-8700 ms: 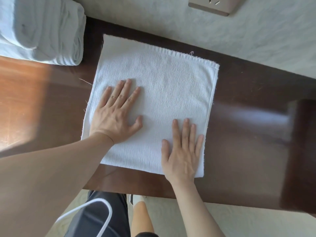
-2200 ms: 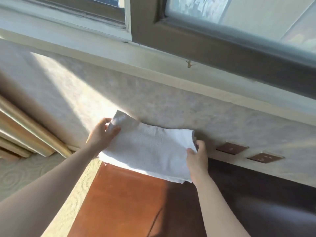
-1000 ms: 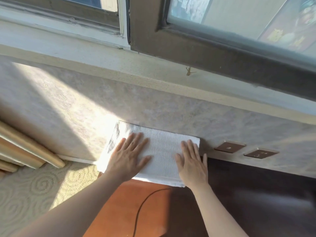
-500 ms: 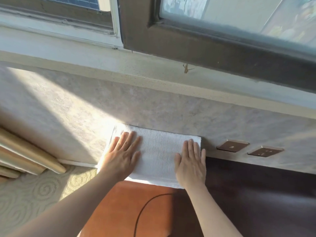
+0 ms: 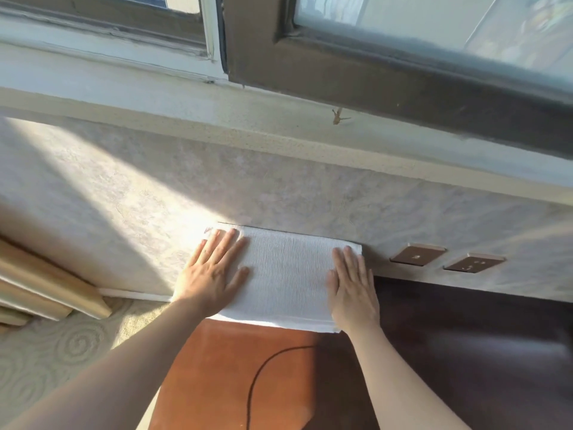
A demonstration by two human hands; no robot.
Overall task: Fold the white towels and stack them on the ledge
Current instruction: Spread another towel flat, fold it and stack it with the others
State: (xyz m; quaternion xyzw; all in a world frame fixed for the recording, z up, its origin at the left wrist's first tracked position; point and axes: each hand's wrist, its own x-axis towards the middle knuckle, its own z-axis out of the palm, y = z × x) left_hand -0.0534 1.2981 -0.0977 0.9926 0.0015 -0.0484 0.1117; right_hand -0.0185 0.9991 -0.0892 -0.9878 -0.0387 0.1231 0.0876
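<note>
Sunlit marbled wall (image 5: 279,193) under a window (image 5: 403,41), patterned carpet (image 5: 62,346) below.

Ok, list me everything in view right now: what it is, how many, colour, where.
folded towel: one, white, at the far end of the wooden surface against the wall, under both hands
wooden surface: one, reddish brown in sun, dark in shade, bottom centre and right
cable: one, black, curving across the wooden surface
wall sockets: two, bronze, on the wall right of the towel
window frame: dark brown, with a white section at left, across the top
window sill: one, off-white, under the frame
carpet: beige, swirl pattern, lower left
left hand: flat on the towel's left part, fingers straight
right hand: flat on the towel's right edge, fingers straight
</note>
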